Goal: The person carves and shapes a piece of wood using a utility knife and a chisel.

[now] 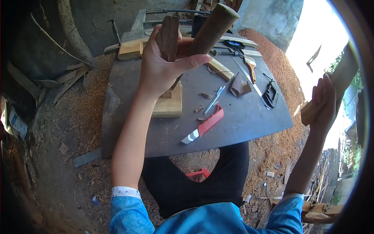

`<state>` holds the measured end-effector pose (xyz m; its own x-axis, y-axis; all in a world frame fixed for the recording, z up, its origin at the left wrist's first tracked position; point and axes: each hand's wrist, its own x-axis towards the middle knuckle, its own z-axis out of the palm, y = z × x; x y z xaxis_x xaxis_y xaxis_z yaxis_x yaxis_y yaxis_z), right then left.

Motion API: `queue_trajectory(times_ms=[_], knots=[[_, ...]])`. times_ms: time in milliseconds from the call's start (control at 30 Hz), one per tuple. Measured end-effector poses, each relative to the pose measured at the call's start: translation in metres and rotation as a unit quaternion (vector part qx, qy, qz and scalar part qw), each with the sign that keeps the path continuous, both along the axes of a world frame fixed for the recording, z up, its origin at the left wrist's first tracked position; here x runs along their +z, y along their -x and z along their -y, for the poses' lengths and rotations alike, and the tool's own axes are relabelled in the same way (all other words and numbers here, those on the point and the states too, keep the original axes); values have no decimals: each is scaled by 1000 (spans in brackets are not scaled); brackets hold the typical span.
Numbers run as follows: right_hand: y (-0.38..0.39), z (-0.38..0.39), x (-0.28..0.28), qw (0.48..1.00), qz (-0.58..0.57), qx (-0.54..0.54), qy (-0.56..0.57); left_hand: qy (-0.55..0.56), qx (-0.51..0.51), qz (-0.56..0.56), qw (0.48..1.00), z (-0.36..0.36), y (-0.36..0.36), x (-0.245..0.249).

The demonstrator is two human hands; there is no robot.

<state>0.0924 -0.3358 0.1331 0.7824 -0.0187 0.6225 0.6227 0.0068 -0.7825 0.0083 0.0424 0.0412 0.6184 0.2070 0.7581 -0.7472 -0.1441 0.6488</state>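
Observation:
My left hand is raised above the table and closed round a dark wooden piece. A thick round wooden stick rises from beside its thumb and fingers, tilted to the right. Past the table's right side, my right hand grips a long wooden block that slants up to the right. Below my left hand a light wooden block lies on the table, with a dark strip coming down to it. A red-handled knife lies near the table's front edge.
The grey table also bears pens, sandpaper, a brush, a metal ruler, a black clamp and wood strips. Wood shavings cover the floor around it. A red object lies below the front edge.

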Motion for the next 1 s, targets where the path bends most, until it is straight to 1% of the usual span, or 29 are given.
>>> queue_trajectory(times_ms=[33, 100, 133, 167, 200, 267, 300, 333, 367, 400, 500, 533, 567, 633, 667, 733, 767, 833, 867, 933, 967, 1000], knots=[[-3, 20, -2, 998, 14, 55, 38, -2, 5, -2, 1000, -1, 0, 0], [12, 31, -22, 985, 31, 55, 159, -8, 16, -6, 1000, -3, 0, -1], [30, 17, -12, 933, 26, -4, 359, -5, 12, -3, 1000, -3, -1, -2], [48, 3, -2, 895, -18, -14, 446, -2, 10, 0, 1000, -2, 0, -3], [66, -11, 9, 843, -53, -18, 535, 0, 6, 1, 1000, -2, 0, -3], [58, -1, 2, 887, -36, -21, 459, -11, 10, 10, 1000, -4, -1, -3], [51, 9, 4, 911, -59, -31, 406, -14, 15, 12, 1000, -5, -1, -4], [43, 19, 6, 933, -78, -40, 349, -12, 10, 19, 1000, -5, -2, -5], [44, 10, 7, 967, -40, -24, 250, -10, 6, 25, 1000, -5, -3, -5], [29, 27, 6, 976, -34, -39, 213, -8, 2, 30, 1000, -5, -4, -6], [27, 31, 3, 978, -79, 31, 192, -53, 19, 41, 998, -11, -5, -8], [26, 30, -12, 973, -103, -19, 203, -42, 18, 30, 999, -8, -3, -5], [31, 18, -18, 956, -84, -31, 278, -45, 27, 22, 998, -8, -2, -6], [50, -11, -12, 877, -6, -31, 480, -53, 45, 10, 998, -9, -4, -7], [57, -21, -7, 846, 17, -23, 533, -26, 11, 26, 999, -10, -7, -8], [52, -15, -13, 877, 32, -32, 479, 29, -54, 57, 997, -10, -14, -13], [47, -9, -11, 887, 32, -40, 458, 41, -60, 41, 996, -7, -13, -14], [31, 8, -8, 943, 3, -46, 328, 66, -74, 11, 995, -2, -11, -14], [25, 15, -7, 963, -5, -46, 265, 55, -66, 0, 996, -3, -11, -14], [16, 18, -7, 983, -38, -30, 178, 36, -51, -24, 998, -6, -10, -16], [12, 18, -6, 990, -51, -23, 132, 50, -66, -7, 997, -7, -12, -17], [13, 12, -14, 992, -57, 21, 107, 63, -80, 11, 995, -7, -15, -19]])
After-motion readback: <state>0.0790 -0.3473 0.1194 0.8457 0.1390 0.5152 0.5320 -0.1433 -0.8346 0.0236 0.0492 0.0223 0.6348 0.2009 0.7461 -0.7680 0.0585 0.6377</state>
